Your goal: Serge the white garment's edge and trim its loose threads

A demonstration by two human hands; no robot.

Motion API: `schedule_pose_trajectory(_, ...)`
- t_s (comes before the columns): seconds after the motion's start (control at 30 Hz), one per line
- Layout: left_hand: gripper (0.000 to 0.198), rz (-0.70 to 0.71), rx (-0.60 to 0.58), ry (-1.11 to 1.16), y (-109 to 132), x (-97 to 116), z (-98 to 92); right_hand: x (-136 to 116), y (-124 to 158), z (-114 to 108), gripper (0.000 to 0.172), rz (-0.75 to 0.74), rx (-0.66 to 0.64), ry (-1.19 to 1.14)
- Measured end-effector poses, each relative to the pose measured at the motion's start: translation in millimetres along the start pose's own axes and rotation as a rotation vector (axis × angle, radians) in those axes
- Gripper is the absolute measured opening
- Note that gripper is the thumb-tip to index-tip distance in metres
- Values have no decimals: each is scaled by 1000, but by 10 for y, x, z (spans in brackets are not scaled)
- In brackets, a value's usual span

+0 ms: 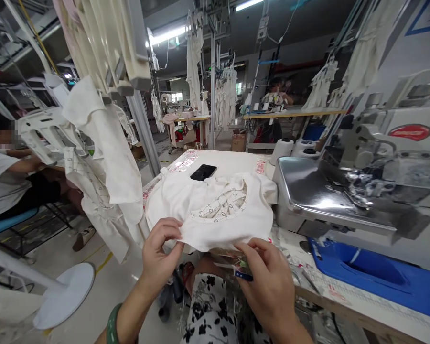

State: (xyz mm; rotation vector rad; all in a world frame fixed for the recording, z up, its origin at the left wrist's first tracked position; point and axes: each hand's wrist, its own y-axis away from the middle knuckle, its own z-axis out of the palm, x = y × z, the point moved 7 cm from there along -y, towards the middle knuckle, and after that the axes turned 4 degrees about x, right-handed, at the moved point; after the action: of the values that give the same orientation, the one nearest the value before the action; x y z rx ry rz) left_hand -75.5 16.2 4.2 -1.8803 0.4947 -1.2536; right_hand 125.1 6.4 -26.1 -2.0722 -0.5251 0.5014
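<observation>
The left hand [161, 253] pinches the edge of a white shirt [225, 220], fingers clamped on the cloth. The right hand [268, 282] has its fingers together on a small blue-edged tag [243, 273]. The shirt lies on the worktop [225, 160], near a phone [203, 172] and a sewing machine [304, 200].

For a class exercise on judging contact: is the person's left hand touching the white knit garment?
Touching: the head view shows the left hand gripping the edge of the white knit garment between fingers and thumb.

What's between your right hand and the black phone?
In the head view, the white garment lies between the right hand and the black phone.
</observation>
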Motion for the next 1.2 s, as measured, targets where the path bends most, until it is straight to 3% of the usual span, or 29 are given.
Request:
schedule_pose_trajectory(0.07, 17, -87, 42, 70, 1, -106, -13, -31, -35, -14, 39, -14, 57, 5)
schedule_pose_trajectory(0.13, 11, -261, 77, 140, 11, -275, -14, -43, -62, -5, 37, -9, 73, -25)
schedule_pose_trajectory(0.27, 16, -526, 91, 225, 51, -539, 28, -57, -84, 53, 32, -8, 23, -85)
schedule_pose_trajectory(0.5, 20, -611, 25, 194, 80, -678, 64, -45, -40, 42, 29, -32, 27, -136)
schedule_pose_trajectory(0.57, 21, -468, 32, 33, 37, -591, 8, -48, -15, 39, 28, -66, 12, -132)
schedule_pose_trajectory(0.63, 33, -100, 30, -276, -32, -322, -25, -54, 9, 37, 27, -101, -2, -116)
schedule_pose_trajectory(0.73, 46, 525, -92, -618, 40, 110, 144, -45, 30, 43, 26, -107, -20, -112)
schedule_pose_trajectory(0.8, 44, 710, -226, -660, 102, 206, 254, -40, 29, 43, 27, -93, -21, -114)
schedule_pose_trajectory(0.9, 33, 723, -314, -631, 69, 213, 297, -47, 6, 52, 28, -74, -36, -97)
schedule_pose_trajectory(1.0, 29, 647, -336, -550, -20, 190, 284, -46, -34, 66, 31, -40, -58, -61)
schedule_pose_trajectory(1.2, 24, 501, -532, -431, -72, 131, 353, -32, -59, 100, 31, -16, -82, -97)
